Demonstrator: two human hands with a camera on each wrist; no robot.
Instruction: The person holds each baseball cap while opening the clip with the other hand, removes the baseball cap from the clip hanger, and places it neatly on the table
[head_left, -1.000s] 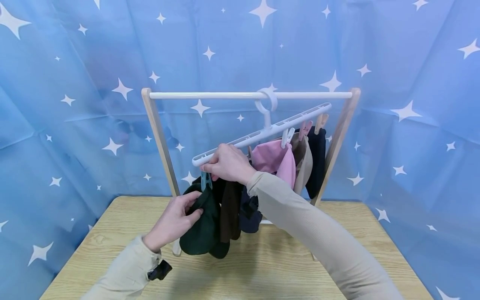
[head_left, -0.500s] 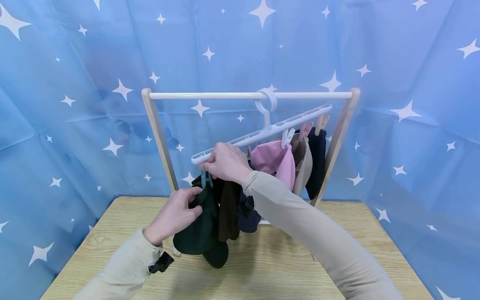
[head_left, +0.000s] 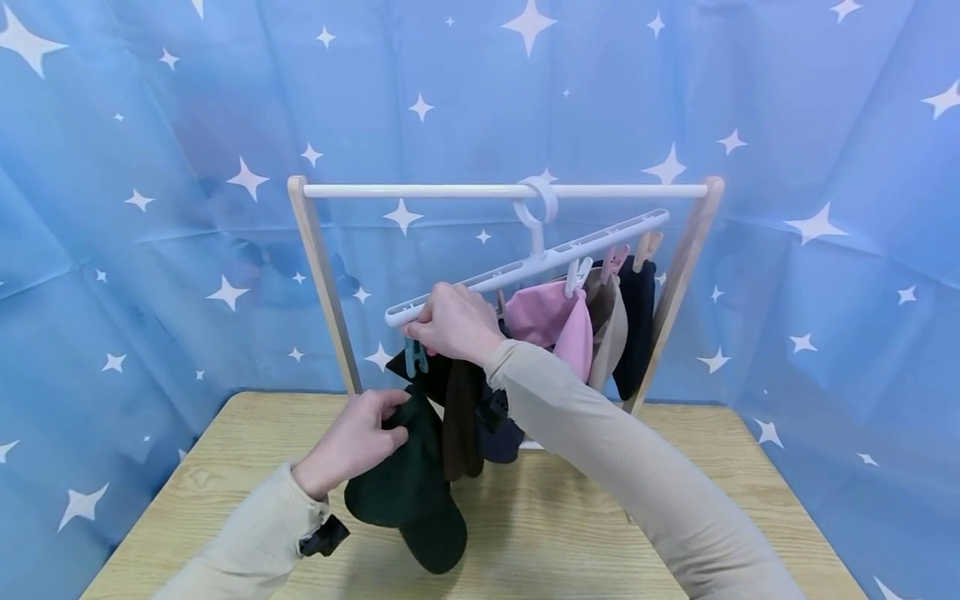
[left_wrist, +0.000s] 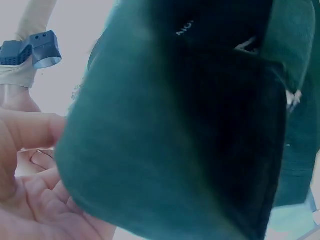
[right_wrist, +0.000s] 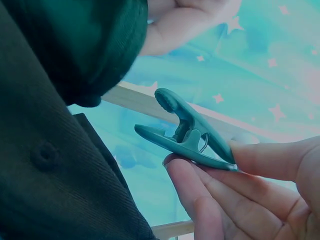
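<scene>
My left hand pinches the edge of a dark green cap, which hangs below the low left end of a white clip hanger. In the left wrist view the cap's green cloth fills most of the picture. At that end of the hanger, my right hand squeezes the handles of a teal clothespin between thumb and fingers. The clothespin's jaws stand apart with nothing between them, and the green cap is clear of it. Just right of the green cap hangs a dark brown cap.
The hanger hooks over the white rail of a wooden-legged rack, tilted down to the left. Pink, beige and black caps hang by clothespins on its right half. Beneath lies a wooden table.
The green cap has come out of the teal clothespin and dropped slightly, its lower part swinging down. My left hand moved a little lower with it. My right hand stays at the clothespin.
</scene>
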